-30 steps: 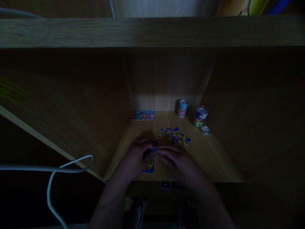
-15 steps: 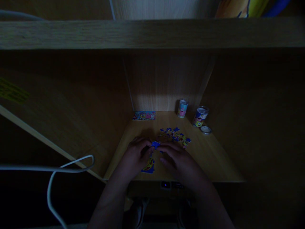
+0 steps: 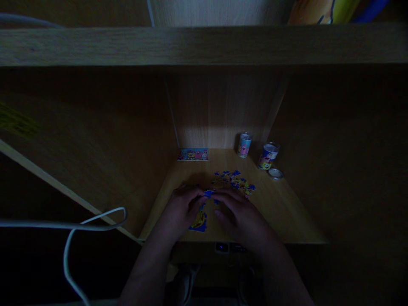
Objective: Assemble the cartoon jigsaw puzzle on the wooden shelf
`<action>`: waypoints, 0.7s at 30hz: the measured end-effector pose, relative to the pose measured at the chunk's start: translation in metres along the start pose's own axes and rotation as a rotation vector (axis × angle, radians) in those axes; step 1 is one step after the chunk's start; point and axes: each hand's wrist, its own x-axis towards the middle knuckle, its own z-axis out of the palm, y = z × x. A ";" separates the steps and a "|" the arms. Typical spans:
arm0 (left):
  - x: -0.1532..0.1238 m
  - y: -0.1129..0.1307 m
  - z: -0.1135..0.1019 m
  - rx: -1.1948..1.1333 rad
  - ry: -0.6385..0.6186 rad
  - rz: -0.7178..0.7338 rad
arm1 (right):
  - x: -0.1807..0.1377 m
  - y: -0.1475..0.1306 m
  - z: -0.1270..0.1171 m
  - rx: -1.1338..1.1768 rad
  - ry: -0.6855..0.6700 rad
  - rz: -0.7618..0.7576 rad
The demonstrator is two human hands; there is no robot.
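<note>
The scene is very dark. My left hand (image 3: 181,208) and my right hand (image 3: 237,212) meet over the wooden desk (image 3: 287,212), fingertips pinched together on a small blue puzzle piece (image 3: 208,194). Below them lies a joined blue and yellow puzzle section (image 3: 199,222). Just beyond my right fingers, a pile of loose blue and yellow puzzle pieces (image 3: 234,182) is spread on the desk.
A picture card (image 3: 193,154) lies at the back left of the desk. Two small printed cans (image 3: 244,144) (image 3: 267,155) stand at the back right, a round lid (image 3: 275,173) beside them. A shelf (image 3: 204,44) spans overhead. A white cable (image 3: 73,233) hangs at left.
Both hands have shifted slightly away from me, and the blue piece between the fingertips has become more visible.
</note>
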 end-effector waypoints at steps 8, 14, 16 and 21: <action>0.001 -0.002 0.001 0.071 -0.011 -0.023 | -0.002 -0.002 -0.001 -0.003 -0.028 -0.005; 0.000 -0.001 0.001 0.044 -0.035 0.029 | -0.001 -0.001 0.001 -0.012 -0.028 0.023; 0.000 0.000 0.001 0.039 -0.044 0.040 | -0.001 0.000 0.003 -0.026 -0.015 0.042; 0.001 0.000 0.001 0.045 -0.025 -0.012 | 0.001 0.003 0.004 -0.040 0.068 0.081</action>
